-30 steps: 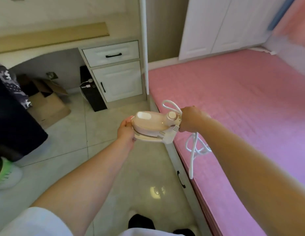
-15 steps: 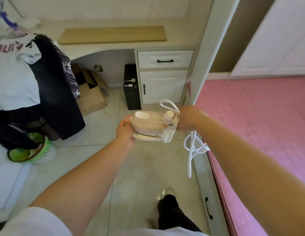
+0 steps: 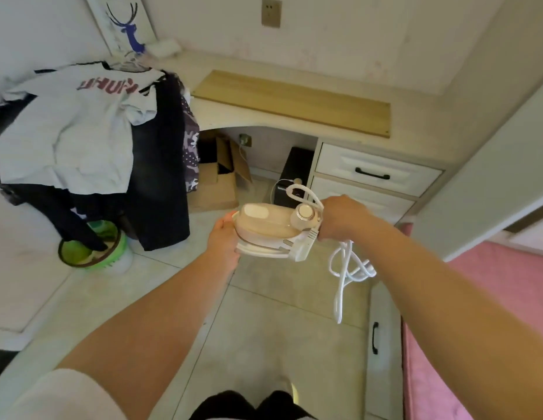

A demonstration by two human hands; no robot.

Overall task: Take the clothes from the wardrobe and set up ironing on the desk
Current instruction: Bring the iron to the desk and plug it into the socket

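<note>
I hold a small cream-coloured iron point(image 3: 273, 228) in front of me, over the tiled floor. My left hand point(image 3: 223, 237) grips its front end. My right hand point(image 3: 343, 218) holds the rear end by the dial, together with the bunched white cord point(image 3: 347, 268), which dangles below. Clothes point(image 3: 79, 128) are draped in a heap at the left: a white T-shirt with pink lettering over dark garments. The cream desk point(image 3: 264, 116) runs along the far wall with a long wooden board point(image 3: 294, 103) lying on it.
Under the desk are an open cardboard box point(image 3: 217, 180) and a black box point(image 3: 291, 177); white drawers point(image 3: 373, 177) stand to the right. A green basin point(image 3: 93, 247) sits on the floor below the clothes. A pink bed point(image 3: 491, 298) lies at the right. A wall socket point(image 3: 271, 12) is above the desk.
My view has swung left from the bed toward the desk and the clothes pile, and I am closer to the desk. Both hands keep the same hold on the iron.
</note>
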